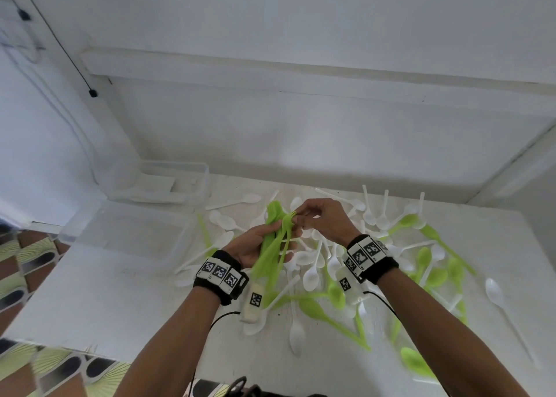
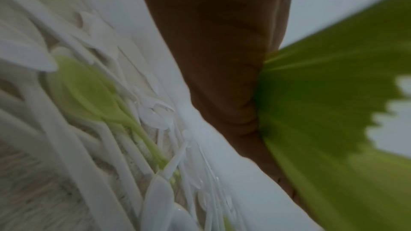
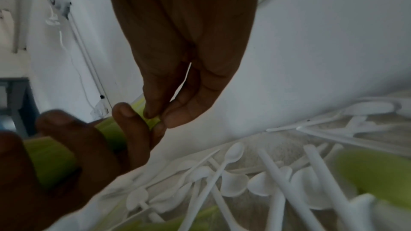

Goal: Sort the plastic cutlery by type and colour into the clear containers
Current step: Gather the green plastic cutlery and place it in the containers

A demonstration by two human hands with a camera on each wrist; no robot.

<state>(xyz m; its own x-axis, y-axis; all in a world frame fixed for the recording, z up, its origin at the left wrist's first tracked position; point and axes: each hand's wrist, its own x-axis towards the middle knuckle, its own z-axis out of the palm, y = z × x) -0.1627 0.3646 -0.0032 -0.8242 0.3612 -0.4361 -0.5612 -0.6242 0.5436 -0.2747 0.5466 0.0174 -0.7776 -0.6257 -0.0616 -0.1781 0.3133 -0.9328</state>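
My left hand (image 1: 258, 246) grips a bundle of green plastic forks (image 1: 272, 252) above the white table (image 1: 105, 291), tines pointing away from me. My right hand (image 1: 313, 219) pinches the tine end of one green fork (image 1: 289, 220) at the top of that bundle. In the right wrist view my right fingertips (image 3: 155, 111) close on a green fork (image 3: 153, 120) while left fingers wrap the bundle (image 3: 53, 157). The left wrist view shows the fanned green handles (image 2: 322, 111) against my palm. Loose white spoons (image 1: 313, 276) and green spoons (image 1: 337, 294) lie scattered under both hands.
Two clear containers stand at the table's left: a larger one (image 1: 126, 231) near me and a smaller one (image 1: 177, 183) against the wall. Cutlery spreads across the right half of the table (image 1: 436, 264). A patterned floor shows past the left edge.
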